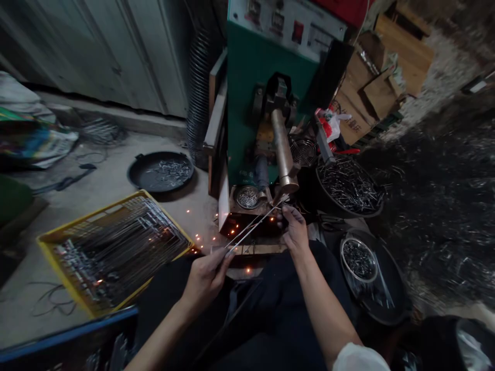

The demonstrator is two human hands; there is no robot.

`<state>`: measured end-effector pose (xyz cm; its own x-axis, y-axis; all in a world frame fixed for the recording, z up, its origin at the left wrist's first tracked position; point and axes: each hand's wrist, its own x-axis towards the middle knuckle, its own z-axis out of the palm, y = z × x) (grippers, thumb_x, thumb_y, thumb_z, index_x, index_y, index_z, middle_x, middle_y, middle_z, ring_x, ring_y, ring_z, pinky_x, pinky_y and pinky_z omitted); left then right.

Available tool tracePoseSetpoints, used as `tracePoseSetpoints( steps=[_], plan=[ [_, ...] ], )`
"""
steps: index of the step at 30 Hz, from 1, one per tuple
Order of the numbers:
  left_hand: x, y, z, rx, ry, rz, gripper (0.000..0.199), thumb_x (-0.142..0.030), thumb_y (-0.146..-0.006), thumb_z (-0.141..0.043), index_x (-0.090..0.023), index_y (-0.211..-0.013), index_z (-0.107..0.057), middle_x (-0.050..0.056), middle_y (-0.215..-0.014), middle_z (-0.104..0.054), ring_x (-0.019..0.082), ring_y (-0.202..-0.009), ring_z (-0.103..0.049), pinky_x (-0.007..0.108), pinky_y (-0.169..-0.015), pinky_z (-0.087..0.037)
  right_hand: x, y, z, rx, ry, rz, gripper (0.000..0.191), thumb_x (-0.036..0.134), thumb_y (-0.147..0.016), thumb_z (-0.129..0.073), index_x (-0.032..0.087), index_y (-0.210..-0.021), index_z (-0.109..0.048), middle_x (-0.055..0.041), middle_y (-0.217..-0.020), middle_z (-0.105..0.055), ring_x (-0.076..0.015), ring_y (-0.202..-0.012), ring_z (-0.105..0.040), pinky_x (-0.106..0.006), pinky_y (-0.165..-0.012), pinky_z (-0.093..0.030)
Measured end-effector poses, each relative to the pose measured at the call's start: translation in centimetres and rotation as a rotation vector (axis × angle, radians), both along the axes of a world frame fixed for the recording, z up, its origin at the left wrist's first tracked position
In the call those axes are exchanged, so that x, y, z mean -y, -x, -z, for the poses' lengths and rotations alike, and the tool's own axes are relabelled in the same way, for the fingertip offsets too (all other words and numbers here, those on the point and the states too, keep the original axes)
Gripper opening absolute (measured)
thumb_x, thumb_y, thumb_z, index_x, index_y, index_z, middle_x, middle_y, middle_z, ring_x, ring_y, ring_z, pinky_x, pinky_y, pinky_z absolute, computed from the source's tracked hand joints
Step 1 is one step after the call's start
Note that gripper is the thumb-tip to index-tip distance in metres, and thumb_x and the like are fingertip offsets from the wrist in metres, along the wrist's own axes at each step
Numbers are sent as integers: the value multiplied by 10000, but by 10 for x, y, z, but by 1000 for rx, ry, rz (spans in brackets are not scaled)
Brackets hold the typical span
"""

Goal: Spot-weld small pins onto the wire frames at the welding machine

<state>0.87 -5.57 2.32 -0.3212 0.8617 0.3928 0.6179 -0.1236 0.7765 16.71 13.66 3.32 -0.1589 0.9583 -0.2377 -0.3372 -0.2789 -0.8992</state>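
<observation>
My left hand (207,273) is closed on the near end of thin metal rods (253,226), which slant up and right to the tip of the green machine (243,129). My right hand (293,224) is pinched close to the rods' far end, beside the machine's lower electrode; what its fingers hold is too small to make out. Above that spot hangs the machine's thick metal arm (284,149). Orange sparks scatter to the left, below the rods. A small round dish (247,197) of metal bits sits by the machine's base.
A yellow crate (58,257) of long metal rods lies at left, with a black pan (139,178) of small wire pieces behind it. At right are a large basin (377,208) of metal pieces and a round bowl (343,252) on a dark tray. Cardboard boxes (358,103) stand behind.
</observation>
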Motion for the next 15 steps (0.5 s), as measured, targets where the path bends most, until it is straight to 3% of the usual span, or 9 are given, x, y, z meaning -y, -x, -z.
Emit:
tracePoseSetpoints(
  steps=[7, 15],
  plan=[
    [-5, 1, 0, 29, 30, -10, 342, -260, -963, -476, -169, -636, -509, -49, -523, -443, 80, -445, -436, 194, -482, -321, -5, 3, 0, -30, 6, -23, 274, 318, -627, -860, 185, -818, -715, 27, -687, -683, -90, -596, -604, -150, -465, -439],
    [-6, 5, -2, 11, 90, -32, 342, -281, -966, -472, -157, -665, -576, -40, -518, -466, 86, -440, -428, 195, -471, -336, -7, 5, -5, 5, 34, -74, 251, 336, -644, -842, 193, -799, -707, 13, -755, -715, -109, -633, -646, -155, -474, -466]
  ],
)
